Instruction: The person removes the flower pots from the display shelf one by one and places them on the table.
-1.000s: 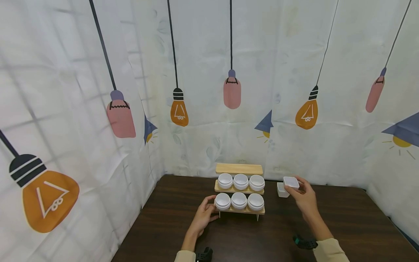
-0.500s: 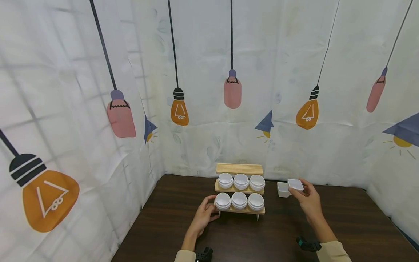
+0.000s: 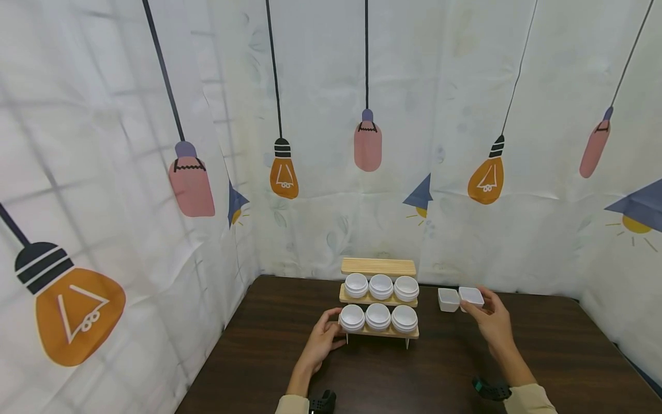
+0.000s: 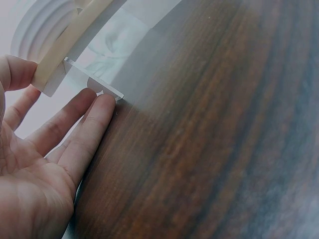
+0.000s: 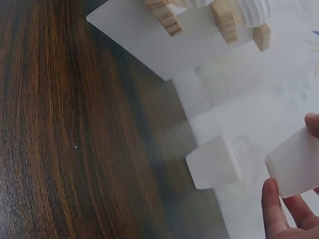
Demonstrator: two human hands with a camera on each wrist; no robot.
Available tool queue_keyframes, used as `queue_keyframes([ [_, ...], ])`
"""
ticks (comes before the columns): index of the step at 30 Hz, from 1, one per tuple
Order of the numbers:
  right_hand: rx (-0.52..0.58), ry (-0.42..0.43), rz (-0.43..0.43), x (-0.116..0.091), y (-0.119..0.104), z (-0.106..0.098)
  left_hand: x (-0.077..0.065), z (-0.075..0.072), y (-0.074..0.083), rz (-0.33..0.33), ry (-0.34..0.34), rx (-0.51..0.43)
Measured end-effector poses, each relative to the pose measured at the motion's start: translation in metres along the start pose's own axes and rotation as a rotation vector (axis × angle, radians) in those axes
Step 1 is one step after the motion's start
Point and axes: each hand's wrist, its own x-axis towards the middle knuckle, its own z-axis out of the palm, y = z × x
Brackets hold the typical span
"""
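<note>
A tiered rack of pale wooden shelves (image 3: 378, 266) on clear supports stands at the table's back. My left hand (image 3: 320, 340) grips the left end of its lowest shelf (image 4: 55, 60), thumb on the board's end and fingers beneath by the clear leg (image 4: 94, 79). Round white cups (image 3: 378, 317) fill the two lower shelves, 3 on each. To the right, my right hand (image 3: 493, 322) holds a square white bowl (image 3: 471, 296) between thumb and fingers. Just left of it a matching square bowl (image 3: 448, 300) sits on the table, its opening up.
The dark wood table (image 3: 279, 322) runs back to a white curtain (image 3: 310, 241) printed with hanging lamps. The same curtain encloses the left and right sides. A wristband (image 3: 490, 391) is on the right wrist.
My right hand has moved right and lower with the square bowl, from overlapping the other bowl to beside it. The left hand and the rack stay where they were.
</note>
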Motion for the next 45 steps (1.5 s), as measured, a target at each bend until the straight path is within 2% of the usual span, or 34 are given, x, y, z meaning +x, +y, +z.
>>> queue_keyframes([
  [6, 0.011, 0.027, 0.007, 0.003, 0.006, -0.003, 0.000, 0.001, 0.000, 0.002, 0.000, -0.005],
  [25, -0.047, 0.068, 0.049, 0.011, 0.018, -0.009, -0.001, 0.002, 0.000, 0.012, -0.002, -0.002],
  [29, -0.053, 0.060, 0.059, 0.013, 0.021, -0.010, -0.001, 0.002, 0.000, 0.025, -0.006, 0.001],
  [37, -0.033, 0.015, 0.092, 0.014, 0.026, -0.009, 0.000, 0.001, 0.000, 0.008, 0.002, -0.006],
  [45, -0.025, -0.014, 0.090, 0.020, 0.033, -0.008, 0.001, 0.000, -0.001, 0.013, -0.003, -0.005],
])
